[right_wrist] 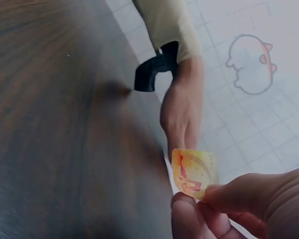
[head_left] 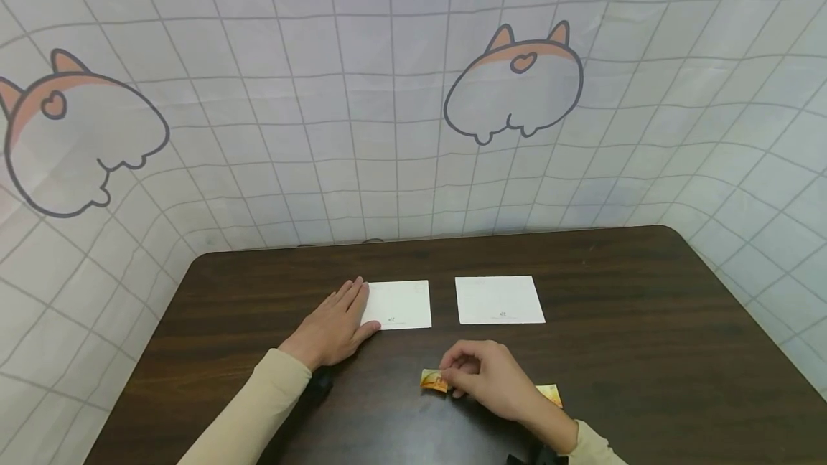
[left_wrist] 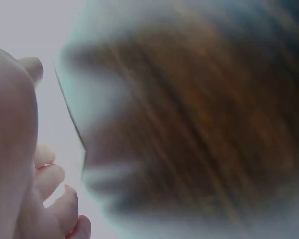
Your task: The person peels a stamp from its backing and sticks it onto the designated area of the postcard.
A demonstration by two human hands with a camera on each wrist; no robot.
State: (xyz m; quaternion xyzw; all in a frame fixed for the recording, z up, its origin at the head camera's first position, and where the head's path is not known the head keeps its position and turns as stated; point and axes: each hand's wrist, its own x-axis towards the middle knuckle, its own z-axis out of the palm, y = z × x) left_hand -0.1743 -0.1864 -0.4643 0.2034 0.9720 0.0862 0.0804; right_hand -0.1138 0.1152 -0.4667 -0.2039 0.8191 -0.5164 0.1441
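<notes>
My left hand (head_left: pixel 336 325) lies with straight fingers along the left edge of a white card (head_left: pixel 400 305), its thumb at the card's lower corner. In the left wrist view the left hand's fingers (left_wrist: pixel 65 209) show at the left side. Between thumb and fingers my right hand (head_left: pixel 484 379) pinches a small yellow-orange stamp (right_wrist: pixel 193 172) with a notched edge, held up close over the table in front of the left card. Partly hidden behind the right wrist, a second yellow piece (head_left: pixel 550 395) lies on the table.
Another white card (head_left: pixel 500 300), with small print near its front edge, lies to the right of the first. Both rest on a dark wood-grain table (head_left: pixel 646 350). A white grid-patterned curtain (head_left: pixel 362 113) with cartoon animals surrounds the table's back and sides.
</notes>
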